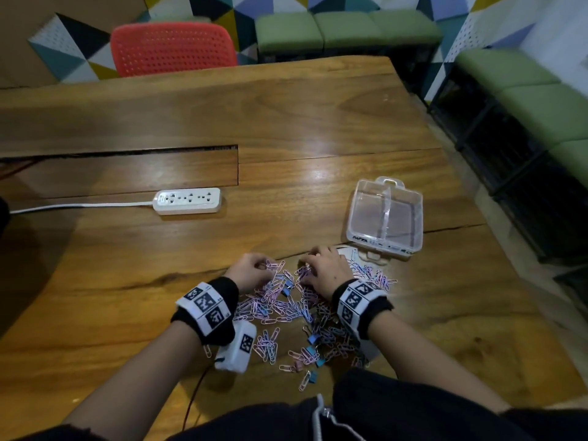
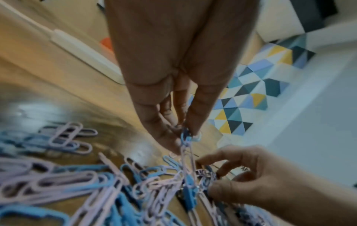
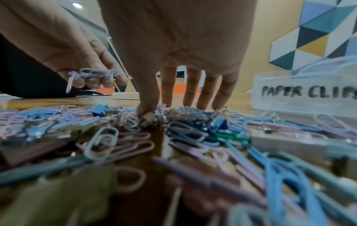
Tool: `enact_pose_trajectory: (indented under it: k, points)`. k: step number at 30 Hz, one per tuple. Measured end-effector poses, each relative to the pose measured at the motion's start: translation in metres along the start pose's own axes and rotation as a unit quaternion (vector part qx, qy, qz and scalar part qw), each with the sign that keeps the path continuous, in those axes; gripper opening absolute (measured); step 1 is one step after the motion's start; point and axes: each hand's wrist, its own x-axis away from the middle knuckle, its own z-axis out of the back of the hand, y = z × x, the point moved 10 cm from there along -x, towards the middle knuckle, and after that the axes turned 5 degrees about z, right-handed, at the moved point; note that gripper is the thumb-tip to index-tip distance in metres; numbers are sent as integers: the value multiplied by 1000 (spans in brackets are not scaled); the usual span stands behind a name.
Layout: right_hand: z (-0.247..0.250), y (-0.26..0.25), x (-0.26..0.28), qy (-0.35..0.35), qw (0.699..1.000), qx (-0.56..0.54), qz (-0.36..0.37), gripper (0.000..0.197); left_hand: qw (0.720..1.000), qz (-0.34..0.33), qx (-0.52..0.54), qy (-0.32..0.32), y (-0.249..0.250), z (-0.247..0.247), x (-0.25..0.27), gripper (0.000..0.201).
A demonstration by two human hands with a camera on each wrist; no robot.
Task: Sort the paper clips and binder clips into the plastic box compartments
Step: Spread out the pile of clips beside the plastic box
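A heap of pink and blue paper clips (image 1: 280, 307) lies on the wooden table (image 1: 318, 122) near its front edge, with small blue binder clips (image 1: 313, 338) mixed in. My left hand (image 1: 254, 268) is at the heap's far left and pinches a bunch of paper clips (image 2: 186, 137) lifted off the table. My right hand (image 1: 321, 268) is at the heap's far side, its thumb and curled fingers closing on paper clips (image 2: 204, 174) in the pile. The clear plastic box (image 1: 381, 246) stands to the right of the hands. Both compartments look empty, and its near wall reads "PAPER CLIPS" (image 3: 305, 93).
A white power strip (image 1: 187, 201) with its cable lies to the far left. A slot in the tabletop runs behind it. A red chair (image 1: 173, 47) and green benches (image 1: 346, 30) stand beyond the table. The table's right edge runs close behind the box.
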Motion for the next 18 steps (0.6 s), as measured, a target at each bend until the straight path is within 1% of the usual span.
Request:
enact_pose_trajectory:
  k: [2,3,6,8,9,10,11,13,14,16,17,18]
  points:
    - [-3,-3,0,-5,999,-30,9,30,997,28,73,-17,-1,-3,1,13]
    - [-4,-2,0,-6,999,-43,10,24,991,41,124,-21,-3,-6,0,13]
    - [-4,-1,1,-3,998,-68,12,18,953,63,293,-43,-5,-18,-3,21]
    - [-2,1,3,5,996,-91,12,17,935,69,342,-56,-4,-27,-3,18]
    - [-1,2,4,10,994,-104,12,16,934,72,344,-58,-3,-31,-3,17]
    - [0,4,5,17,993,-118,10,14,944,70,319,-53,-1,-33,-4,17]
    - [0,8,7,23,990,-140,3,11,961,58,266,-43,2,-34,-7,20]
    - [3,20,11,46,973,-226,-29,7,994,17,105,-18,13,-37,-12,22]
    - [6,27,14,64,955,-285,-49,5,1000,-8,18,0,19,-38,-14,22]
    - [10,38,23,93,906,-405,-85,9,990,-56,-126,34,31,-43,-15,18]
    - [10,44,27,96,876,-462,-101,14,980,-73,-182,32,36,-48,-14,15]
    - [8,49,31,93,844,-515,-118,20,966,-88,-241,19,39,-55,-12,20]
